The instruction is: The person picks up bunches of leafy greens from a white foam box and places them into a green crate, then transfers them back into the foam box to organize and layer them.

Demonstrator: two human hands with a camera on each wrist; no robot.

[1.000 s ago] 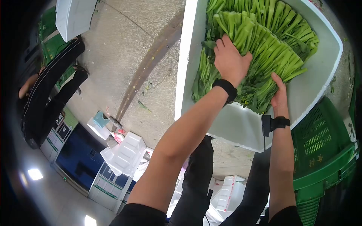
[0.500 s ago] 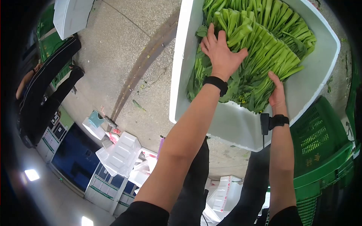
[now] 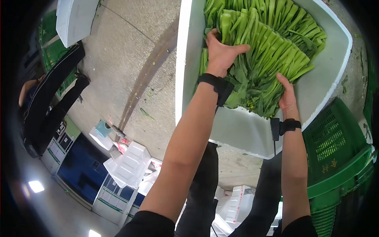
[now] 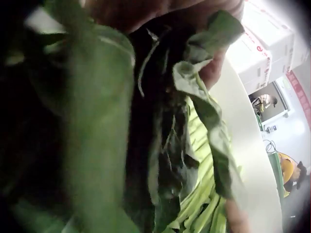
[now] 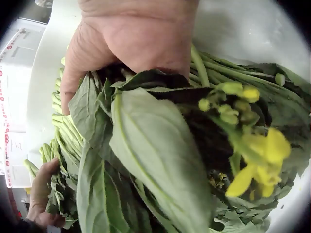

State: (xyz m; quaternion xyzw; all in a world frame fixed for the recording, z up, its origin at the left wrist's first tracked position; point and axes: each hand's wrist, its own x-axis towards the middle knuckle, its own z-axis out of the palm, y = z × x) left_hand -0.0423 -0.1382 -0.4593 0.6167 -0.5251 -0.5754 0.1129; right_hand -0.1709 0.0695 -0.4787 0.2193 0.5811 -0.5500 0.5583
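A pale foam box (image 3: 244,136) holds rows of leafy green vegetables (image 3: 272,51), thick stems upward and leaves toward the person. At the left end of the front row the left hand (image 3: 221,55) grips the greens, its thumb across the stems and its fingers partly hidden behind them. On the row's right side the right hand (image 3: 287,94) holds the greens, thumb on top, other fingers out of sight. Large leaves (image 5: 150,145) and yellow flowers (image 5: 265,165) show close below the right hand (image 5: 138,39) in the right wrist view.
Green plastic crates (image 3: 331,146) stand right of the box. White foam pieces (image 3: 128,164) lie on the floor at lower left, and another white box (image 3: 75,21) is at upper left. Someone in black trousers (image 3: 51,102) is at the far left.
The left hand has moved left and down from the top of the stems to the row's left end, and its fingers now curl round it. The right hand stays at the right side.
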